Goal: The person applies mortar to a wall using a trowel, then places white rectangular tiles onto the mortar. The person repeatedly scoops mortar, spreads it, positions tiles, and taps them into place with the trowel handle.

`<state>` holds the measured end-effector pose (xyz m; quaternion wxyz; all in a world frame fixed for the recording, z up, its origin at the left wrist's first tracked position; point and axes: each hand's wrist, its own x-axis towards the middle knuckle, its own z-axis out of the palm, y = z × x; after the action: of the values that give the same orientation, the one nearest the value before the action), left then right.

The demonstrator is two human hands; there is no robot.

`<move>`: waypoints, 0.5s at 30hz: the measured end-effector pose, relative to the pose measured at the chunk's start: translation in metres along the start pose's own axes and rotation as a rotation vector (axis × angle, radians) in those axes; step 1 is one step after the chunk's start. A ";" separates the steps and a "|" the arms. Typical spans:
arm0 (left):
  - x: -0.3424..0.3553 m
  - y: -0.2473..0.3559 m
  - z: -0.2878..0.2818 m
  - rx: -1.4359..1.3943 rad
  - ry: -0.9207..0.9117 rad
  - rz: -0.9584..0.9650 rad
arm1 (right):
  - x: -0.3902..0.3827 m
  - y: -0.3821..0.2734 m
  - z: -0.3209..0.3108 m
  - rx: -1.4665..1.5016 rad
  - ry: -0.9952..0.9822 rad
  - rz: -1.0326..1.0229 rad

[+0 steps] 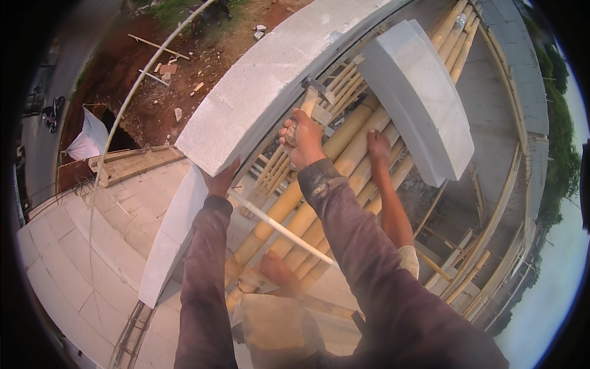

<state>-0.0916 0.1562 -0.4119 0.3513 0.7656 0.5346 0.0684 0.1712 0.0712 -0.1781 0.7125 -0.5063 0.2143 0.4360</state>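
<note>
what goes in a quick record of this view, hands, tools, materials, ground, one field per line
left hand: at the near end of the pale block wall, seemingly touching it
right hand: closed around the hammer's wooden handle
left hand position
right hand position
hammer: head up, beside the pale block wall
bamboo poles: several, running below the hammer
white rod: crossing above the poles
ground: red soil, upper left

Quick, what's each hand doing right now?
Left hand: against the white block, fingers mostly hidden; open or closed can't be told.
Right hand: closed, holding a hammer.
</note>
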 end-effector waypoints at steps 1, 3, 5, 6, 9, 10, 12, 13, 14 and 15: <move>0.002 0.002 -0.001 0.049 -0.019 0.013 | 0.000 0.000 0.000 -0.001 0.006 -0.008; 0.001 0.006 -0.002 0.030 -0.019 -0.011 | -0.001 0.001 -0.002 -0.007 -0.005 -0.019; 0.000 0.010 -0.003 -0.093 0.014 -0.073 | -0.001 0.001 -0.005 -0.017 -0.045 -0.026; 0.000 0.013 -0.003 -0.149 0.029 -0.098 | -0.001 -0.001 -0.007 -0.043 -0.031 -0.021; -0.004 0.019 -0.002 -0.264 0.041 -0.130 | 0.009 -0.015 -0.010 -0.103 0.032 -0.042; -0.005 0.019 -0.004 -0.287 0.045 -0.135 | 0.016 -0.023 -0.008 -0.102 0.066 -0.072; -0.006 0.019 -0.003 -0.241 0.054 -0.101 | 0.032 -0.039 -0.003 -0.102 0.091 -0.121; -0.006 0.018 -0.003 -0.176 0.058 -0.062 | 0.041 -0.050 -0.002 -0.106 0.084 -0.143; -0.007 0.017 -0.002 -0.159 0.071 -0.038 | 0.051 -0.060 0.000 -0.116 0.097 -0.149; -0.007 0.015 -0.002 -0.142 0.084 -0.014 | 0.059 -0.067 0.001 -0.092 0.070 -0.124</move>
<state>-0.0840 0.1486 -0.4000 0.3825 0.7313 0.5482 0.1358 0.2588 0.0885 -0.1863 0.7060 -0.5658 0.1871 0.3827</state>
